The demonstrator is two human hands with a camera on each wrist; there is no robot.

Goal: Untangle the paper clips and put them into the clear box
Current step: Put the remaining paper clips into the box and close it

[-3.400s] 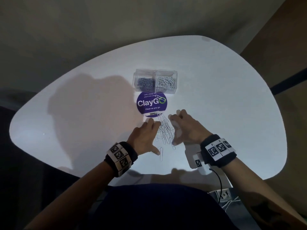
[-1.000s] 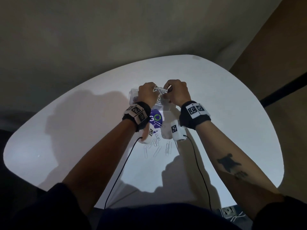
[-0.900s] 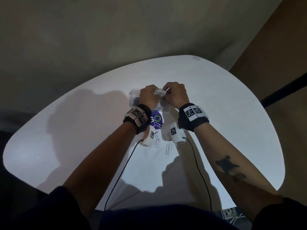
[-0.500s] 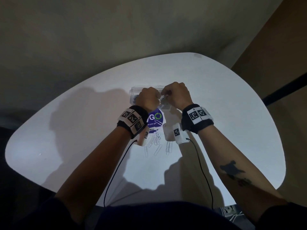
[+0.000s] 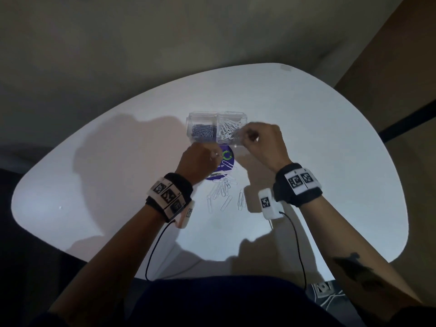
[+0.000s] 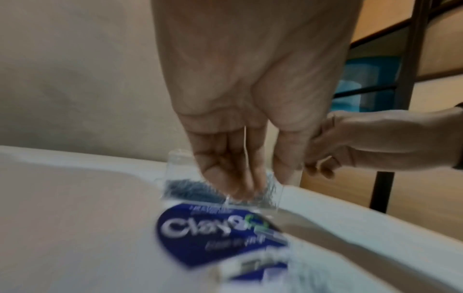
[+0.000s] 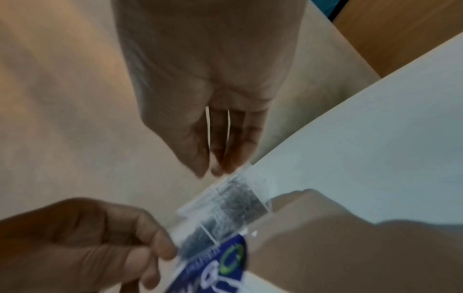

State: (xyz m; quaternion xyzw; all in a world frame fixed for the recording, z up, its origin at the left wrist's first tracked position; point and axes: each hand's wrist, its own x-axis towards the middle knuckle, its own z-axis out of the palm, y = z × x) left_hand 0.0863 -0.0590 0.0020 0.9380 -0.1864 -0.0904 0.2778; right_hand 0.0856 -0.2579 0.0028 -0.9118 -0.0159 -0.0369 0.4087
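Clips (image 5: 221, 193) lie loose on the white surface (image 5: 330, 161) just on the near side of the round blue sticker (image 5: 227, 159), a few of them overlapping its near edge. Beyond the sticker, touching its far edge, stands the clear box (image 5: 217, 114), split into two compartments: dark clips fill the left one, white clips the right one.

The right hand (image 5: 262, 140) hovers over the box's right compartment, at its near right corner. Its fingers are drawn together, tips pointing down; the head view suggests a white clip at the fingertips, but blur makes it impossible to tell whether the hand grips anything.

The left hand (image 5: 200, 160) is above the sticker's left half, nearer the body than the box. In the left wrist view its fingers (image 6: 225, 168) hang down fairly straight and close together, thumb alongside; a small glint shows by the fingers in the head view, and whether that is a held clip cannot be told.

Both wrists carry black bands with printed markers.
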